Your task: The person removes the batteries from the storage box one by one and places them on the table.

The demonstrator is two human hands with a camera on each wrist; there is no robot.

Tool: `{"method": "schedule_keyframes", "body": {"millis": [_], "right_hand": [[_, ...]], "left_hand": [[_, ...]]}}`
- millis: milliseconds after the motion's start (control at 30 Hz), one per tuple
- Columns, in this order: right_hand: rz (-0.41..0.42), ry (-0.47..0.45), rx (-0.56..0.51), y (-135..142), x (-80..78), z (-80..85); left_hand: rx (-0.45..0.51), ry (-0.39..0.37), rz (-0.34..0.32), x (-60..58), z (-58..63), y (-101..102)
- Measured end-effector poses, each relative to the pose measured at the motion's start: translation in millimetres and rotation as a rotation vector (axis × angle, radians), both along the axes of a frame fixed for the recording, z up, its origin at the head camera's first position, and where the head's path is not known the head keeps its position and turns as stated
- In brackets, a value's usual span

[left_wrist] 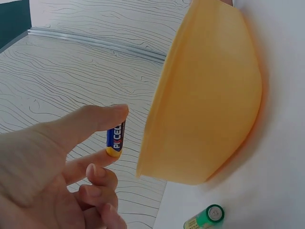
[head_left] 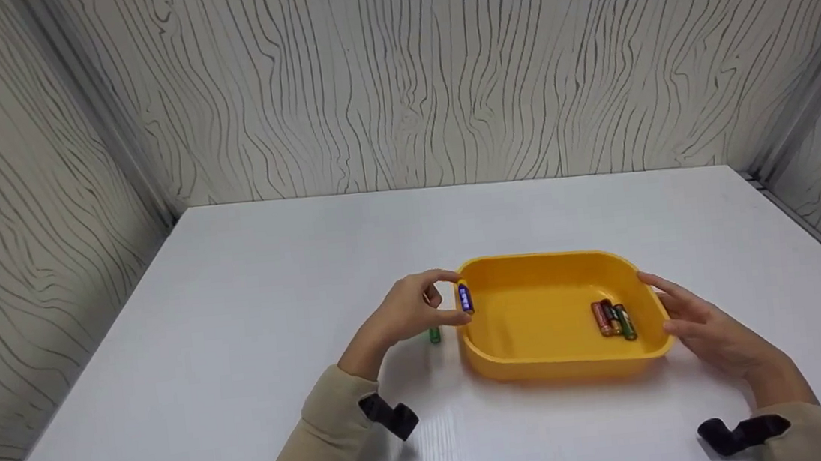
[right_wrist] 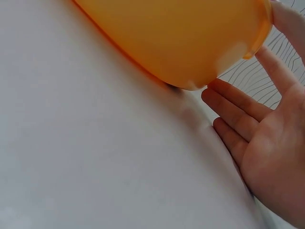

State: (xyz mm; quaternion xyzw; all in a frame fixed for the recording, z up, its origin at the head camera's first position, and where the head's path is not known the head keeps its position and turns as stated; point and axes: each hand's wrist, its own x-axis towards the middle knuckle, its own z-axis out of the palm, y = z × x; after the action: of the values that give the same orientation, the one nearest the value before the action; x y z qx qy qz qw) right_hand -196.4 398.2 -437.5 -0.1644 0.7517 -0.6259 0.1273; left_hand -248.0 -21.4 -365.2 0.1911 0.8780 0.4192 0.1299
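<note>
My left hand [head_left: 407, 308] pinches a blue battery [head_left: 465, 298] with a yellow end between thumb and index finger, at the left rim of a yellow plastic tub [head_left: 538, 308]. In the left wrist view this battery [left_wrist: 116, 138] shows "PKCELL" lettering, and the other fingers curl loosely below it. My right hand [head_left: 714, 329] touches the tub's right end, thumb and index finger spread along the rim. Its remaining fingers extend fairly straight beside the tub's outer wall [right_wrist: 181, 43] in the right wrist view. Three batteries [head_left: 613, 319], reddish, dark and green, lie inside at the right.
A green battery [head_left: 435, 334] lies on the white table [head_left: 271, 274] beside the tub, partly hidden by my left hand in the head view. Wood-patterned panels [head_left: 403, 73] enclose the table at the back and both sides.
</note>
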Motion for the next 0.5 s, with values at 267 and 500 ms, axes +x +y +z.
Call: {"method": "schedule_keyframes", "body": {"millis": [267, 500], "right_hand": [[0.027, 0.009, -0.008, 0.4, -0.6, 0.0], [-0.006, 0.000, 0.006, -0.9, 0.1, 0.2]], "left_hand": [[0.007, -0.012, 0.012, -0.2, -5.0, -8.3], [0.011, -0.027, 0.026, -3.5, -12.8, -14.7]]}}
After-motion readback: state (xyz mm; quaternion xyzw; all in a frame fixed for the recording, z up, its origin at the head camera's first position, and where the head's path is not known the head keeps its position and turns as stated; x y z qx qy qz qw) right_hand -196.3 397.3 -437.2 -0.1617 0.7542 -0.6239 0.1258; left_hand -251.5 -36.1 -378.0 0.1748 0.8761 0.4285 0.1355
